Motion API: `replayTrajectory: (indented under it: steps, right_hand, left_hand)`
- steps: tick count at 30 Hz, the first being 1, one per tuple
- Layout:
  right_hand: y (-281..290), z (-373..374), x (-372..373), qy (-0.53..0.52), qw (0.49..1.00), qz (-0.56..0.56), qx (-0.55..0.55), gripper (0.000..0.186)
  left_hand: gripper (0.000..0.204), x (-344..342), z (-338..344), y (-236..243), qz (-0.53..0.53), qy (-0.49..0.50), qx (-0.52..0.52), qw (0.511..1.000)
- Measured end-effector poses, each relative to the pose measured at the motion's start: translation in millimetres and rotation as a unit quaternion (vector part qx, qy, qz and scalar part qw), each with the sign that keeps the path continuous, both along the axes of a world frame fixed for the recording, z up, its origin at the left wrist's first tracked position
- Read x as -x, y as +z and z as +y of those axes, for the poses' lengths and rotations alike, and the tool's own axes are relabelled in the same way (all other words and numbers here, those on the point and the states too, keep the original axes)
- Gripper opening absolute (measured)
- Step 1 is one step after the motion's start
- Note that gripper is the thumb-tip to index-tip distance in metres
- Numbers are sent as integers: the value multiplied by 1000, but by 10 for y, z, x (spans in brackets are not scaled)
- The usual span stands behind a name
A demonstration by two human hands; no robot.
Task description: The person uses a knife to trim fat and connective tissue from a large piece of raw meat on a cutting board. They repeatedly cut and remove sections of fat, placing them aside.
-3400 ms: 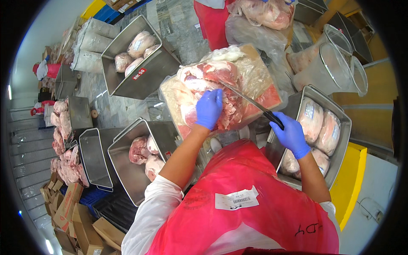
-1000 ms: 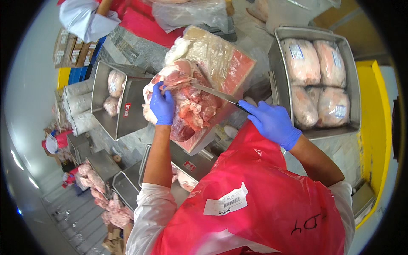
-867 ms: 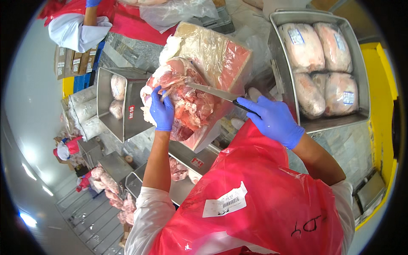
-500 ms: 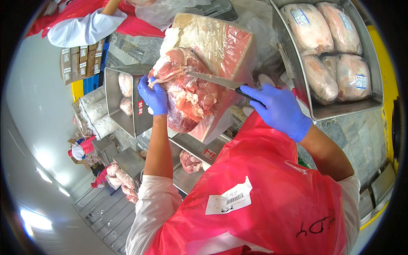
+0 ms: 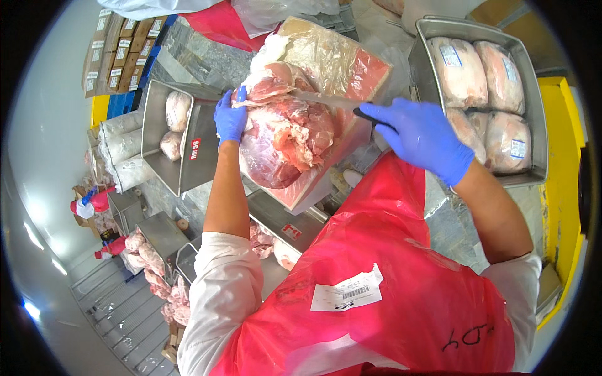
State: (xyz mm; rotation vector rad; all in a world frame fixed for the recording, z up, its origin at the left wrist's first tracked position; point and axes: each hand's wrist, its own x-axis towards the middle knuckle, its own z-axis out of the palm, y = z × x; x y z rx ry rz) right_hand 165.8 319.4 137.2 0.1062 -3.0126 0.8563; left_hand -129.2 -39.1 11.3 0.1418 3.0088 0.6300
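Note:
A large raw piece of meat [image 5: 282,144], pale fat along its top, lies on a plastic-covered board [image 5: 351,75]. My left hand [image 5: 231,116], in a blue glove, grips the upper left edge of the meat, fingers curled into it. My right hand [image 5: 417,135], also gloved in blue, is closed on the black handle of a long knife [image 5: 329,100]. The knife points left, its blade over and against the upper part of the meat; the tip is hard to make out.
Steel bins of wrapped meat stand right [image 5: 539,138] and left [image 5: 185,166]; another [image 5: 288,213] sits below the board. At left are stacked boxes [image 5: 119,50], white sacks [image 5: 125,163] and piled meat [image 5: 150,263]. Co-workers [image 5: 94,203] are in the distance; another's red apron [image 5: 226,28] is across the board.
Both hands have moved up in the view with the knife and meat edge. The meat's lower purplish side shows more. The co-worker across the board has mostly left the view at the top.

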Motion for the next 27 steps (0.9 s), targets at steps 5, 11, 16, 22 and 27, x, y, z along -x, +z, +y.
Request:
replayTrajectory:
  steps: [5,11,16,22,27]
  right_hand:
    - [603,126,802,106,991,-27,-82,31]
    - [948,-84,1381,178,967,-111,-147,30]
    - [735,-98,1210,165,970,-147,-97,31]
    - [-396,-491,-74,-43,995,-93,13,51]
    - [-1173,-972,-469,-131,990,26,43,54]
  left_hand:
    - [81,-82,57,94,14,20,25,999]
    - [78,-75,90,171,-14,-9,24,1000]
    - [71,-106,24,63,-1,-31,39,999]
    - [63,-125,60,116,21,-42,31,998]
    - [61,-85,80,152,14,-31,21,999]
